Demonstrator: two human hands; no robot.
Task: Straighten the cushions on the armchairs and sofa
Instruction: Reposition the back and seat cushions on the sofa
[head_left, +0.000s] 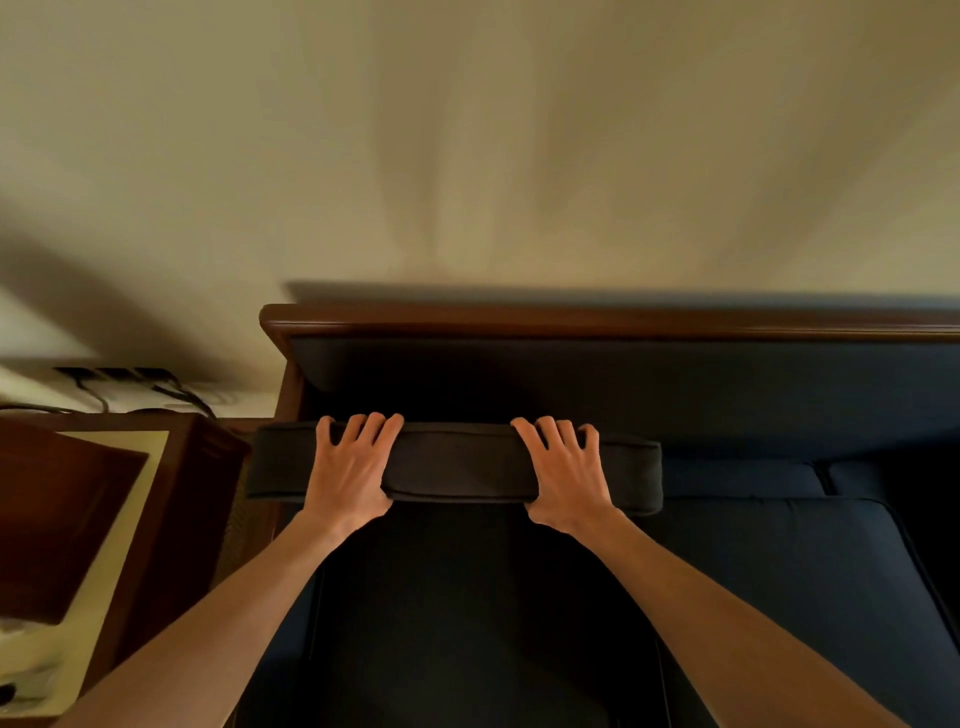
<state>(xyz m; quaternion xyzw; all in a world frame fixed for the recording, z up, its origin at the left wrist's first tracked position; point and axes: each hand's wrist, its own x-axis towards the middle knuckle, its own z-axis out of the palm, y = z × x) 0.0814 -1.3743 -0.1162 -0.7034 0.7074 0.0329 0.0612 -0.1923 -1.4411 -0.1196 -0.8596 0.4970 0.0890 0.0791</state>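
A dark back cushion (460, 462) stands on edge at the left end of the dark blue sofa (779, 395), a little forward of the backrest. My left hand (350, 467) grips its top edge on the left, fingers curled over the far side and thumb on the near face. My right hand (566, 473) grips the same edge further right in the same way. Below my arms lies the dark seat cushion (467, 613). A second seat cushion (810, 561) lies to the right.
The sofa's wooden frame rail (571, 319) runs along the beige wall. At the left stands a dark wooden side table (171, 499) with a pale top. Cables and a socket strip (124, 376) sit on the wall behind it.
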